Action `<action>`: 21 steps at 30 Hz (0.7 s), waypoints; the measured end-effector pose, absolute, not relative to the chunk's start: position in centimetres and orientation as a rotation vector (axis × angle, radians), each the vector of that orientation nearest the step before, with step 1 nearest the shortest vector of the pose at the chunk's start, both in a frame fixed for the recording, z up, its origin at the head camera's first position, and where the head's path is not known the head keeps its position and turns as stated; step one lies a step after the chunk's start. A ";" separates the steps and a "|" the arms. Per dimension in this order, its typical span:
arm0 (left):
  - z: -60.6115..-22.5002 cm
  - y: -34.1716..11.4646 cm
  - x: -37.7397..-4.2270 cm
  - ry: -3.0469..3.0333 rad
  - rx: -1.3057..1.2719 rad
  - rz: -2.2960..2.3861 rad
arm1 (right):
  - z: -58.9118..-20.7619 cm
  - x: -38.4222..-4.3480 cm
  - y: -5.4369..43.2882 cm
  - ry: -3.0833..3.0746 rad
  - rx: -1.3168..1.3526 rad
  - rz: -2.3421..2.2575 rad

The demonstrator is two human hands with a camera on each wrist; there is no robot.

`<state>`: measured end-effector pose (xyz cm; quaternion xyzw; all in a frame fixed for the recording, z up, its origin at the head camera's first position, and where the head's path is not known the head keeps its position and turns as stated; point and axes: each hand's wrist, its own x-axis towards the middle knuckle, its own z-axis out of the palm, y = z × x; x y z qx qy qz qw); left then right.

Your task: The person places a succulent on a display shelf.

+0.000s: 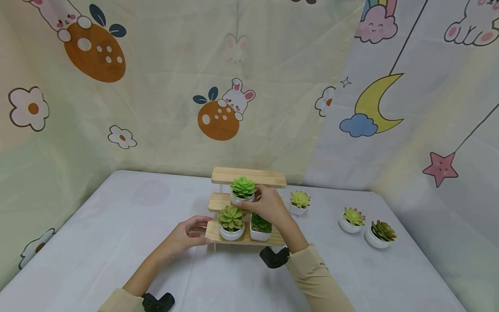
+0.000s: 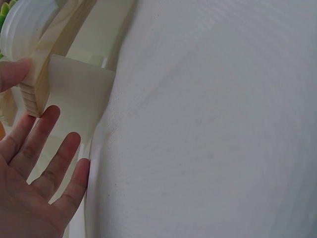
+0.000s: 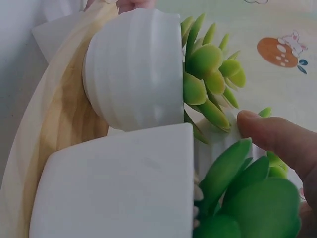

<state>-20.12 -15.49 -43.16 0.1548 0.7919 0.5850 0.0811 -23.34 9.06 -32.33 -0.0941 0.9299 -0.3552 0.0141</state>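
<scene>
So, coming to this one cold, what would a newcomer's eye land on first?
Most likely the three-tier wooden stand in the middle of the white table: the right hand holds a bright green potted succulent at its middle shelf, while the left hand pinches the left end of the lowest shelf. After that, perhaps the yellow moon printed on the backdrop, upper right.

A makeshift curtained booth, judging by the cartoon-printed cloth (image 1: pixel 163 86) hung around 1 white-covered table (image 1: pixel 117 221).
</scene>
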 end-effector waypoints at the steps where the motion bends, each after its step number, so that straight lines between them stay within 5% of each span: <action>1: -43.1 -15.5 -20.1 2.367 0.463 1.749 | -32.3 -23.3 9.0 2.897 -0.297 -1.098; 21: -43.0 -15.5 -20.0 2.360 0.467 1.762 | -32.2 -22.9 8.3 2.911 -0.240 -1.132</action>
